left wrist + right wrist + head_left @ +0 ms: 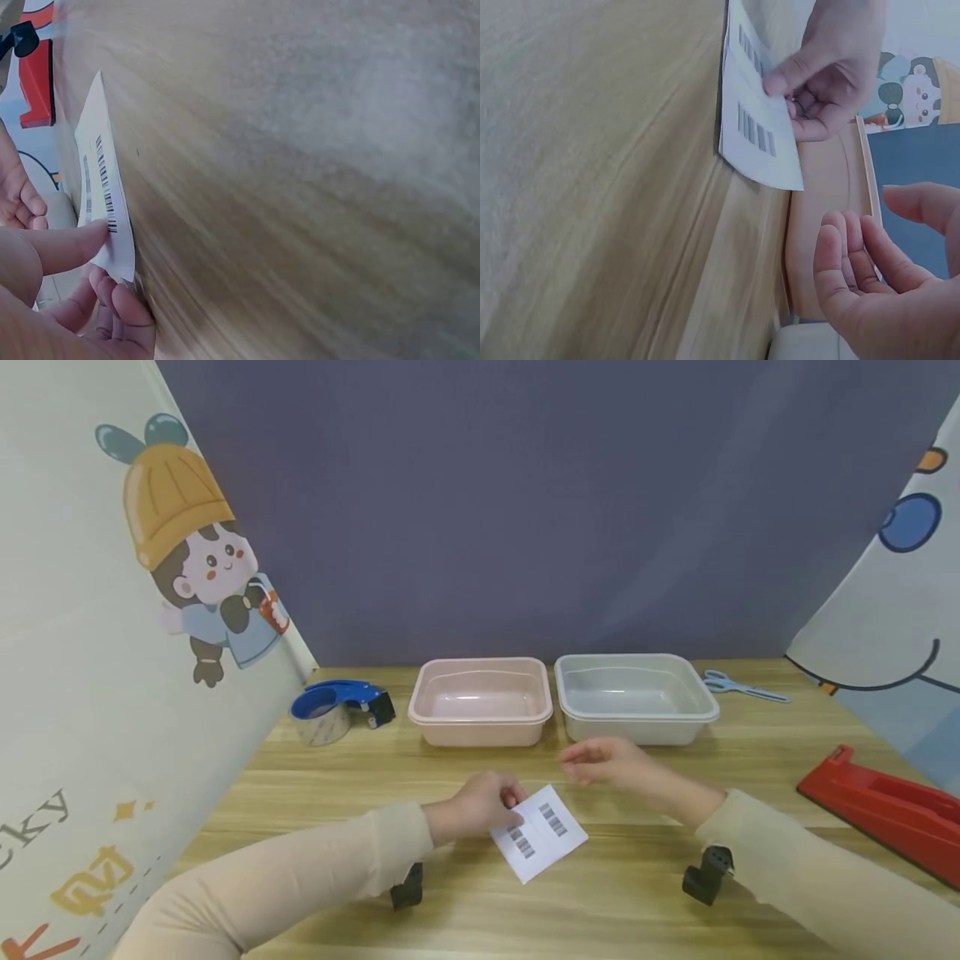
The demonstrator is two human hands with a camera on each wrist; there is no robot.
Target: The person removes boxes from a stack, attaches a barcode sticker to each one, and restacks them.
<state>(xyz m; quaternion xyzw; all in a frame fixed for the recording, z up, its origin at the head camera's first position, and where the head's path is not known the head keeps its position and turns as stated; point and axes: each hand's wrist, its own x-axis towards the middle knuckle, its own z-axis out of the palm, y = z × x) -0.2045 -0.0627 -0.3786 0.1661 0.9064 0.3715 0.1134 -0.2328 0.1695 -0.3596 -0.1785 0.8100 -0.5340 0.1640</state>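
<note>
Left hand [478, 806], in front of pink tray [480, 734]: thumb on top, fingers beneath, pinching the near-left side of the barcode paper [539, 835]. Thumb tip laps the end of one barcode.

Barcode paper: in front of pink tray, toward its right end. Looks very light, thin, floppy; should bend or crease easily, edges a bit curled in the right wrist view. Probably not slippery, no real weight to fight. Best hold: light pinch at an edge or corner, off the barcodes; the far-right side is free for a second pinch. Can't tell if its lower edge touches the wood.

Right hand [618, 767], right of pink tray and nearer the person: fingers loosely bent, thumb well apart from them, nothing held, not touching paper.
</note>
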